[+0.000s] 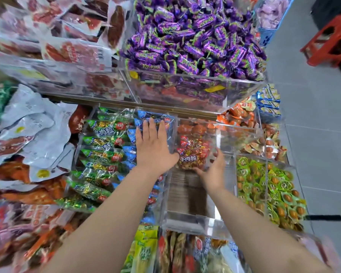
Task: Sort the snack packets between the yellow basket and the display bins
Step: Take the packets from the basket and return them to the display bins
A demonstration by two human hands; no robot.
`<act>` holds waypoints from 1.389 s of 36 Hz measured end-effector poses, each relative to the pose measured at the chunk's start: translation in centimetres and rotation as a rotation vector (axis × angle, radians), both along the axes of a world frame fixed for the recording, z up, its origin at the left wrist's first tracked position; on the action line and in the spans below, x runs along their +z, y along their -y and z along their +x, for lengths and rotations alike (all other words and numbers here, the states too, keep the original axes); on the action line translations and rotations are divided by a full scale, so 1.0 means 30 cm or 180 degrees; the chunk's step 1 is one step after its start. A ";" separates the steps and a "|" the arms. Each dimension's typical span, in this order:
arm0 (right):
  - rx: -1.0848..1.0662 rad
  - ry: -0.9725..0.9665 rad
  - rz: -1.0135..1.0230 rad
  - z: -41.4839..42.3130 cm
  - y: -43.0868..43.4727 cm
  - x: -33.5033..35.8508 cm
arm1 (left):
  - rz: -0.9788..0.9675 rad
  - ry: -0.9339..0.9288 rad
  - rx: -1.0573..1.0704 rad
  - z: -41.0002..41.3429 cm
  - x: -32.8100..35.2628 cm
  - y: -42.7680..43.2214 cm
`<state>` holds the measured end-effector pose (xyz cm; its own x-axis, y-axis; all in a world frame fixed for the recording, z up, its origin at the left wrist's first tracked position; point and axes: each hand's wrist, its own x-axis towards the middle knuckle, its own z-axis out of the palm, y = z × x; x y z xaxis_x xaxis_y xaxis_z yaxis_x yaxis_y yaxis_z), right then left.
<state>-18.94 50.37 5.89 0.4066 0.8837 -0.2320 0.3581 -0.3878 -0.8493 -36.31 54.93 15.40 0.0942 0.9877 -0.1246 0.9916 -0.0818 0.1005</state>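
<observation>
Left grip (154,148): flat, fingers straight, pressing blue foil snack packets (130,134), frame centre. Right grip (213,172): cupped round red clear-wrapped snack packets (193,152). Advice: slide reds rearward in clear acrylic bin (185,220), keeping blues held back.

I'm seeing the left hand (154,146) lying flat, fingers straight, on the blue packets (156,117). The right hand (213,172) is gripping the red packets (191,152) inside the clear bin (187,221). Green packets (100,152) are sitting just left of the blue ones.
</observation>
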 end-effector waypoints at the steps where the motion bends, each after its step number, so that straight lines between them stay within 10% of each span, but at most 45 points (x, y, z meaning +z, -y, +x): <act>1: 0.0000 0.0165 -0.0115 -0.002 0.006 -0.027 | 0.0021 0.0001 0.0002 0.000 -0.002 0.000; 25: 0.0146 -0.0247 -0.0553 0.078 -0.002 -0.031 | 0.0014 0.0244 0.0048 -0.005 -0.005 0.002; 34: -0.0252 -0.0777 -0.0285 0.090 0.261 0.181 | 0.0236 0.2857 0.0299 0.059 0.168 0.138; 41: -0.0983 -0.1244 0.0240 0.035 0.564 0.294 | -0.1156 0.3543 -0.0371 0.145 0.132 0.472; 50: -0.2197 -0.1459 -0.0709 -0.095 1.180 0.090 | -0.2564 0.1963 -0.0964 -0.008 -0.179 0.855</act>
<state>-21.78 14.97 8.58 0.6602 0.3872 -0.6436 -0.3795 -0.5676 -0.7306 -36.54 29.28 10.03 0.5929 0.5594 -0.5793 0.6998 -0.0020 0.7143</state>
